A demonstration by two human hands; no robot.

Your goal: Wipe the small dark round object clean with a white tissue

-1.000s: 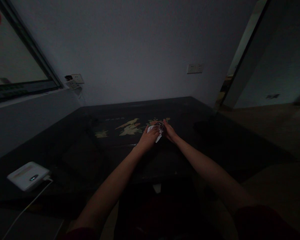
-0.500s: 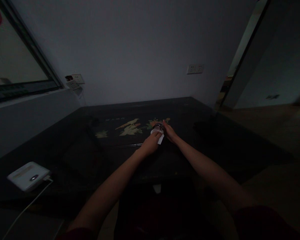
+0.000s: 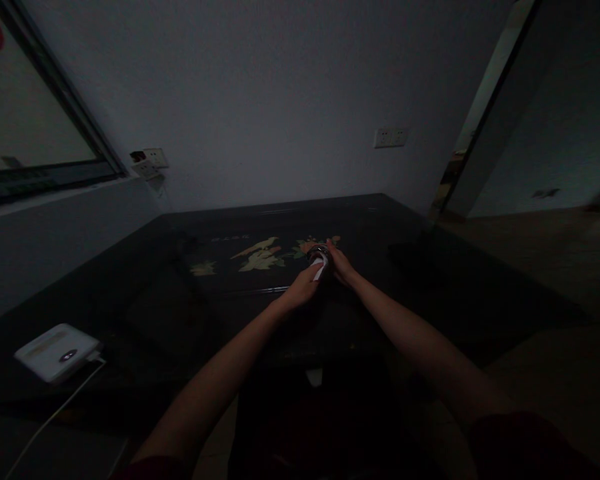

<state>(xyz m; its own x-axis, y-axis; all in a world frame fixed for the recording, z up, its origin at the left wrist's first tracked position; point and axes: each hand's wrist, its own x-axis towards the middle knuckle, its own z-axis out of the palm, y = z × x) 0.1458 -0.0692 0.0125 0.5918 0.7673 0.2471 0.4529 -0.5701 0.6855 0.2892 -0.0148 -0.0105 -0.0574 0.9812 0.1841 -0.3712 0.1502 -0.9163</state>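
Close together over the dark table (image 3: 260, 320), my two hands meet at a small round, dark object with a shiny rim (image 3: 318, 249). My right hand (image 3: 341, 264) is curled around its right side, fingers pointing away from me. A piece of white paper or tissue (image 3: 319, 268) is pinched in my left hand (image 3: 303, 287) and pressed into or against the near side of the round object. Dim light and my fingers hide most of that object, so its exact kind cannot be made out.
A white box with a cable (image 3: 57, 353) lies at the table's left end. Painted birds and flowers (image 3: 261, 257) decorate the tabletop. Behind it rises a wall with a double socket (image 3: 391, 138); another socket with a plugged adapter (image 3: 149, 163) is near the window.
The white paper has shifted: its loose corner, which hung below my left fingers, is now tucked up at the round object. My left hand has turned slightly; my right hand barely moved.
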